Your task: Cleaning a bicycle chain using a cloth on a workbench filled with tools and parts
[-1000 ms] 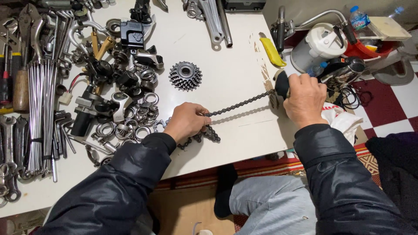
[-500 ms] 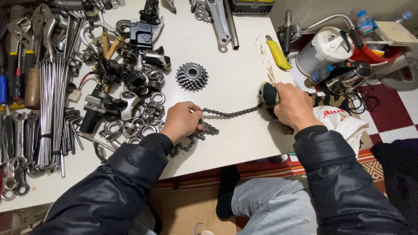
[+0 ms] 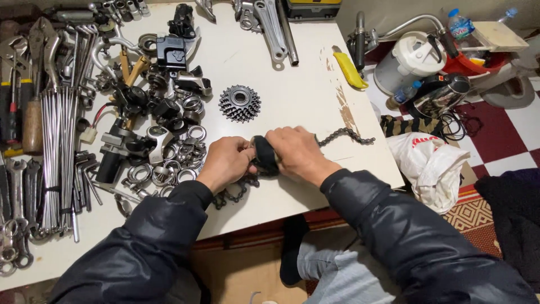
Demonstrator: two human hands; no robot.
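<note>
A dark bicycle chain (image 3: 346, 135) lies across the white table (image 3: 292, 95), one end trailing right, the other bunched under my left wrist. My left hand (image 3: 228, 162) pinches the chain near the table's front. My right hand (image 3: 295, 152) sits right beside it, closed on a black cloth or pad (image 3: 265, 155) wrapped around the chain. The two hands touch. A toothed metal sprocket cluster (image 3: 240, 103) stands just beyond them.
Bearing rings, black bike parts and clamps (image 3: 163, 129) crowd the table's left half. Spokes and wrenches (image 3: 53, 152) lie at the far left. A yellow tool (image 3: 349, 69) and crank arms (image 3: 270, 22) are at the back. A white bag (image 3: 430, 166) and kettle (image 3: 410, 59) sit right.
My right hand has slid left along the chain with the black cloth, from the table's right edge to my left hand. The freed chain end now lies bare on the right.
</note>
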